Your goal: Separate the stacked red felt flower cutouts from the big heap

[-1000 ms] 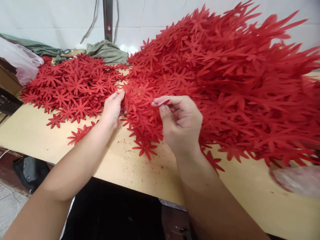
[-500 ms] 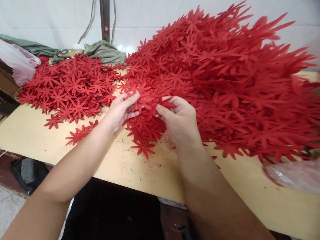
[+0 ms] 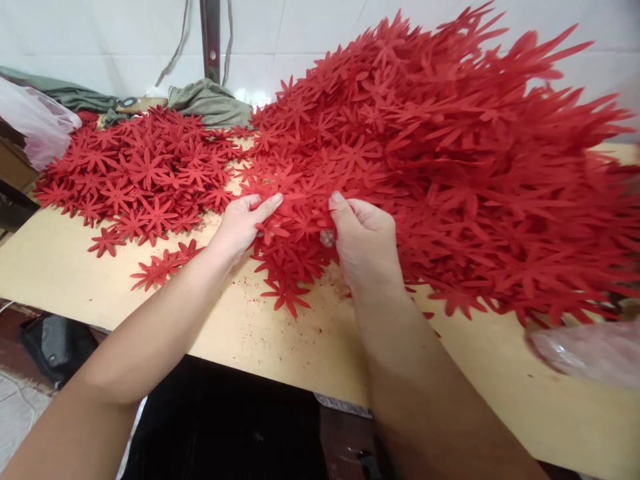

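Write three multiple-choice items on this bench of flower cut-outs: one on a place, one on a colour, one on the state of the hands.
1. Where does the flat spread of flower cut-outs lie relative to the tall heap?
A. To its left
B. To its right
C. On top of it

2. What colour are the cut-outs?
A. Blue
B. Red
C. Yellow

3. What are the left hand and right hand doing?
A. Resting flat on the bare wooden table
B. Lifting the plastic bag
C. Both pinching cut-outs at the near edge of the heap

Answers:
1. A, since the low spread covers the left of the table and the heap rises at the right.
2. B, since every flower shape is red.
3. C, since the fingers of both hands close on cut-outs where the heap meets the table.
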Demonstrator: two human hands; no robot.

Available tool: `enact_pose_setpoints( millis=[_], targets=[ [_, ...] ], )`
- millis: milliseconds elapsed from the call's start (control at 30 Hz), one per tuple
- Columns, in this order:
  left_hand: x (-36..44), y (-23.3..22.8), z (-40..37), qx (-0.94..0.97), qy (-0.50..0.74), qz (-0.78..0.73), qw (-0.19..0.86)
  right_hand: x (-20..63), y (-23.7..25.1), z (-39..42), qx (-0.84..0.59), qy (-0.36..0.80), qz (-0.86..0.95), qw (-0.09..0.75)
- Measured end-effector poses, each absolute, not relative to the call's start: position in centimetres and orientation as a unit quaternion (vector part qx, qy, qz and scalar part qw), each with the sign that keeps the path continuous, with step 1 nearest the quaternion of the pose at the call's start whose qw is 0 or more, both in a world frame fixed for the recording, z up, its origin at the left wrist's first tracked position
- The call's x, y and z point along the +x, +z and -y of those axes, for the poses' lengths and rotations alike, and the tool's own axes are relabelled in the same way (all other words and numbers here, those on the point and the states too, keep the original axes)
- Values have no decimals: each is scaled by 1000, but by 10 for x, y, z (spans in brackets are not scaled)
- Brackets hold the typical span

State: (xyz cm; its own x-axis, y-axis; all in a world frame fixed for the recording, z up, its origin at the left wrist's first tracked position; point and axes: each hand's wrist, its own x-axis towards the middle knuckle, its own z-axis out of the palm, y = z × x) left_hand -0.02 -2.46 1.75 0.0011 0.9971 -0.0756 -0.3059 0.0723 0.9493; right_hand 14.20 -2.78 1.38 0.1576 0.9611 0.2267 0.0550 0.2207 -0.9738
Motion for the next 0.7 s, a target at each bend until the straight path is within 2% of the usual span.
enact_pose_setpoints(
  millis=[167, 433, 700],
  targets=[
    [3, 16, 28, 383, 580, -396, 600, 145, 4, 15, -476, 361, 524, 606],
    [5, 15, 30, 398, 553, -423, 597, 145, 2, 19, -469, 364, 553, 584],
    [9, 15, 32, 416, 542, -442, 581, 149, -6, 12, -434, 364, 558, 606]
  ],
)
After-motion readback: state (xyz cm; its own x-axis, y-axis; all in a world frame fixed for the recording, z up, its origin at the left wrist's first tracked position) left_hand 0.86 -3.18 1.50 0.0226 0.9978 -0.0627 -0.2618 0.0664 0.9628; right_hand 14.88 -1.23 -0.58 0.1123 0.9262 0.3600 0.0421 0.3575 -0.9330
